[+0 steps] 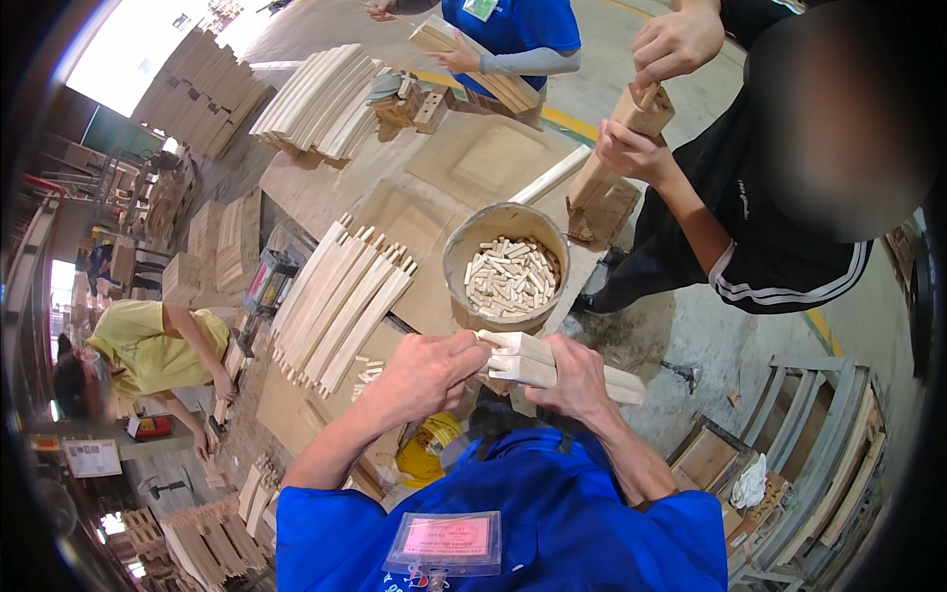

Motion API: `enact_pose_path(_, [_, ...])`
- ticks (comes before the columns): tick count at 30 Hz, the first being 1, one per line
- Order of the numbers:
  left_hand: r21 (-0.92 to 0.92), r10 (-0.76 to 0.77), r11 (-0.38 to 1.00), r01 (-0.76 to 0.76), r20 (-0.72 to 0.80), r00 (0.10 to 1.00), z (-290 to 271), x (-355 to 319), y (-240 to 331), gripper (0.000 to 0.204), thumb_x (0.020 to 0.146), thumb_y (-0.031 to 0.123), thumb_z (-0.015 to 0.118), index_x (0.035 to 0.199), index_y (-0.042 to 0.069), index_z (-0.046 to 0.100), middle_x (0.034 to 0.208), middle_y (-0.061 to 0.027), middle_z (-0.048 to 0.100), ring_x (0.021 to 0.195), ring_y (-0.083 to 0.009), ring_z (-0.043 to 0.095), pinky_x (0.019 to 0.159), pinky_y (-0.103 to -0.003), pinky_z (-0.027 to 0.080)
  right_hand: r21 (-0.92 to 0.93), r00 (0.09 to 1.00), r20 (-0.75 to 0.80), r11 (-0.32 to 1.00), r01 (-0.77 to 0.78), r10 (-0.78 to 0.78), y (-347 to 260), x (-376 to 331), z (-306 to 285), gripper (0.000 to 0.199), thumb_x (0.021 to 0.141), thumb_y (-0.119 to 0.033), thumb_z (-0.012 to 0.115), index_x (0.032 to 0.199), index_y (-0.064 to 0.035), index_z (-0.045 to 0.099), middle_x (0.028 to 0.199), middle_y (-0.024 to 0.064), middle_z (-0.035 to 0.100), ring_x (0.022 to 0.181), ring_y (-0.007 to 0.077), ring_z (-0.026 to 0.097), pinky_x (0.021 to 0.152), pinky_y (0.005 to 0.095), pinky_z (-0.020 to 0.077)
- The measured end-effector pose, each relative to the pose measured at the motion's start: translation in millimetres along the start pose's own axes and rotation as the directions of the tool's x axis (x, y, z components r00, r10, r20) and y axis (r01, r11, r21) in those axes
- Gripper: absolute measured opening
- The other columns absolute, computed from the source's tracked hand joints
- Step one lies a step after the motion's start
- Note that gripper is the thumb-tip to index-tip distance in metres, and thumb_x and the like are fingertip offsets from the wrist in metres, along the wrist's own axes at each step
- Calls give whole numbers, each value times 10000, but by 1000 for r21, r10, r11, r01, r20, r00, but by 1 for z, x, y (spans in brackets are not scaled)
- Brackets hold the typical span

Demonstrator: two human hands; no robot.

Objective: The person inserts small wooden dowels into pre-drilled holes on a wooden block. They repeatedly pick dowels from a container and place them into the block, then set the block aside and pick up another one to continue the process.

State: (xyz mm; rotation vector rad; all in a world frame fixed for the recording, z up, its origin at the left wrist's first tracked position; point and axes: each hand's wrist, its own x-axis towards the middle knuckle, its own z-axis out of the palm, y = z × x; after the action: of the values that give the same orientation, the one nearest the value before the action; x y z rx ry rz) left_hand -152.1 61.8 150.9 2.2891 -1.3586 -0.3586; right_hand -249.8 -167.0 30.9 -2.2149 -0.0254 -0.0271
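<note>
Cream-coloured wooden pieces (523, 371) held in two hands, toward five o'clock from the tub

All clock positions are taken from the round tub. Far out between eight and nine o'clock, a person in a yellow shirt (163, 340) leans over woodwork. A stack of curved slats (316, 104) lies at ten. Nearer, between eight and nine, a row of slats (345, 306) with pegs jutting from their ends rests on the counter (434, 308), and loose dowels (367, 375) lie beside it at eight.

At seven, the left hand (424, 373) has its grip pressed together at the left end of the wooden pieces; what sits between the fingertips is too small to tell. The tub (456, 271) contains many short pegs (511, 276). A person in blue (508, 39) holds boards at twelve.

At five, the right hand (577, 380) clasps the wooden pieces, its grip pinching them from the sides. Between one and two, a person in dark clothing (730, 212) handles an upright block (612, 158). A grey rack (838, 434) stands at four.
</note>
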Motion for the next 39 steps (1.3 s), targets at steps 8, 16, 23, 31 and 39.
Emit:
enact_pose_path(8, [114,-27,992,51,-198,980,-36,-28,25,394,765,40,701,1149,49,613,931,-102,606,760,-316,634,615,-403,520,40,977,-45,977,208,-206,-39,23,2,626,612,-251,888,1130,-43,604,982,166,704,895,371,713,775,457,573])
enact_pose_path(16, [-685,-805,479,549,-592,-37,89,-189,-52,295,1026,229,668,1188,-18,671,897,1,602,724,-130,560,630,-302,468,954,992,84,295,-54,-90,-145,47,-4,539,764,-210,884,1201,-39,619,1100,57,665,1050,182,669,906,371,572])
enact_pose_path(23, [-222,-385,837,-501,-889,-249,80,-86,46,920,836,260,765,1600,142,264,1580,-133,410,1350,-323,521,1186,-529,390,617,837,503,-589,-523,-216,-178,69,102,500,851,-370,807,1176,-48,605,1093,100,655,1077,228,637,1024,419,522])
enact_pose_path(31, [-591,-588,805,-46,-806,65,54,-45,4,645,798,173,826,1341,65,496,1230,-122,598,1133,-249,602,1021,-428,493,474,796,576,-717,-512,-188,-97,70,177,739,881,-634,695,1343,-79,539,1343,140,595,1247,300,586,1112,464,475])
enact_pose_path(39, [-898,-861,412,-155,-439,256,158,-21,-88,679,819,56,856,1401,40,506,1284,-77,571,1086,-147,602,882,-331,552,793,970,158,561,-238,187,-16,12,94,992,818,-366,881,1544,40,342,1476,250,504,1345,341,546,1113,408,473])
